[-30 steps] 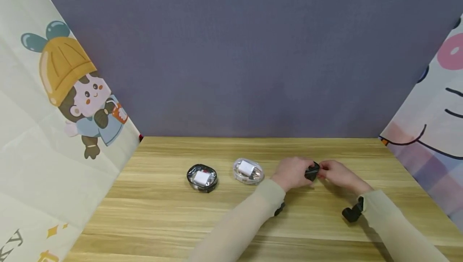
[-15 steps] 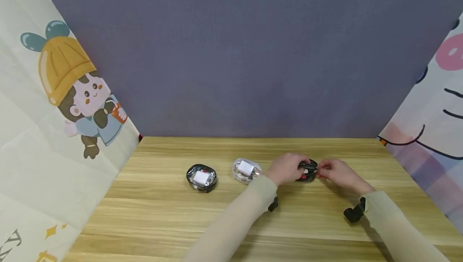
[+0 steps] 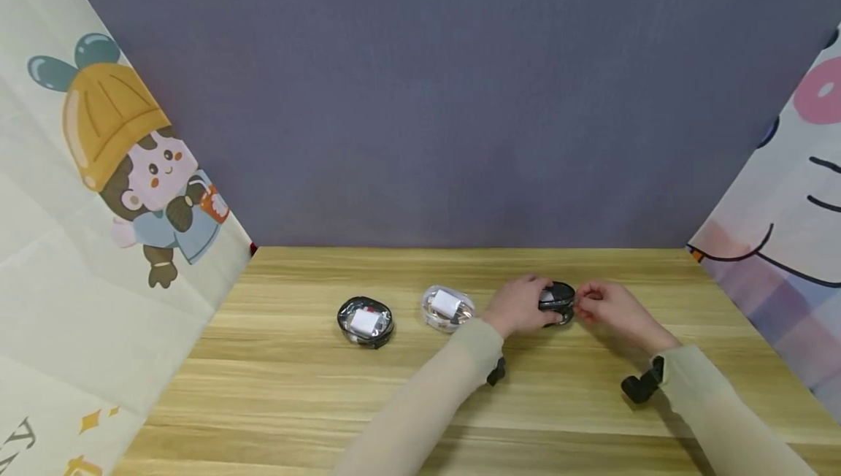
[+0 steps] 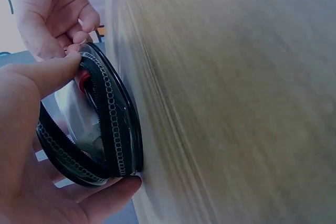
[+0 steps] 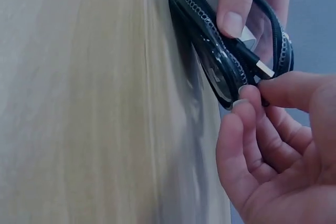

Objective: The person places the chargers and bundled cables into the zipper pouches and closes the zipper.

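My left hand (image 3: 517, 305) grips a small oval zip pouch (image 3: 558, 295) with black trim and clear sides, near the table's right side. In the left wrist view the zipper (image 4: 111, 114) gapes apart, with my thumb on its edge and a red bit inside. A USB plug (image 5: 264, 70) on a black cable pokes through the opening in the right wrist view, in front of a white block (image 5: 247, 37). At the pouch's right end, my right hand (image 3: 612, 311) pinches with thumb and forefinger at the zipper's end; the piece between the fingertips is mostly hidden.
A white-trimmed pouch (image 3: 431, 317) lies just left of my left hand, a white charger visible in it. Farther left lies a similar black-trimmed pouch (image 3: 343, 313). A grey panel (image 3: 420, 111) rises along the back of the wooden table (image 3: 296, 403).
My left hand has shifted left with the pouch and turned it, so its zippered opening shows more. The right hand stays at the pouch's end, nearly in place.
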The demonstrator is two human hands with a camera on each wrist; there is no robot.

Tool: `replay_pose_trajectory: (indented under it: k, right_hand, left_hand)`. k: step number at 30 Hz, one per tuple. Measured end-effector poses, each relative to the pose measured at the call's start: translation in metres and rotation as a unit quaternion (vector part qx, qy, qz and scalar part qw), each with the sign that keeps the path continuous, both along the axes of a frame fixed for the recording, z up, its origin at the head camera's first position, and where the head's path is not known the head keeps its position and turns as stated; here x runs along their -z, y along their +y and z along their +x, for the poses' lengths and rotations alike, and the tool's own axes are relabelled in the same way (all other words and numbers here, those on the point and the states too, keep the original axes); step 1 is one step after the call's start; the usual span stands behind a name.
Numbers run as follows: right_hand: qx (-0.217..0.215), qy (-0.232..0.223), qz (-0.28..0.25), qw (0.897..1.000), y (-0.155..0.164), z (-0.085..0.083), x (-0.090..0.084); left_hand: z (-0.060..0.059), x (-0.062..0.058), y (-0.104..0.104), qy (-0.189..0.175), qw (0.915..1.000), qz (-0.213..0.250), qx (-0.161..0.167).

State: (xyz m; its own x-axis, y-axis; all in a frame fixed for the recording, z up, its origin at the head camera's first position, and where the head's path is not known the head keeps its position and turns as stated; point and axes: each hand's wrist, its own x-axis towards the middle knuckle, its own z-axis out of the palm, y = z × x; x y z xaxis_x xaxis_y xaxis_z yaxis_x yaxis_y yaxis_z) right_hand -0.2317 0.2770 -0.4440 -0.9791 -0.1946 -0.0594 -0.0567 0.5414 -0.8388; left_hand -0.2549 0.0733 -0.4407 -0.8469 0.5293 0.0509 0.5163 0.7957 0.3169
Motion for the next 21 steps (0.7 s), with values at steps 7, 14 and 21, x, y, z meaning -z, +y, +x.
replay_pose_trajectory:
  k: [7,14,21]
  right_hand:
    - [-0.004,-0.007,-0.019,1.0,-0.0005,-0.0017,-0.0002]
    - [-0.006,0.04,0.051,0.998,-0.0013,-0.0015,0.0055]
    - [-0.037,0.031,0.109,0.993,-0.0002,0.0013,0.0077]
  left_hand:
    - [-0.0011,0.0008,-0.0005,-0.001,1.0,0.003,-0.005]
    - [0.0013,0.0024,0.0035,0.027,0.9991,-0.031,-0.006]
    - [0.0019,0.005,0.0044,0.059,0.9957,-0.07,-0.007]
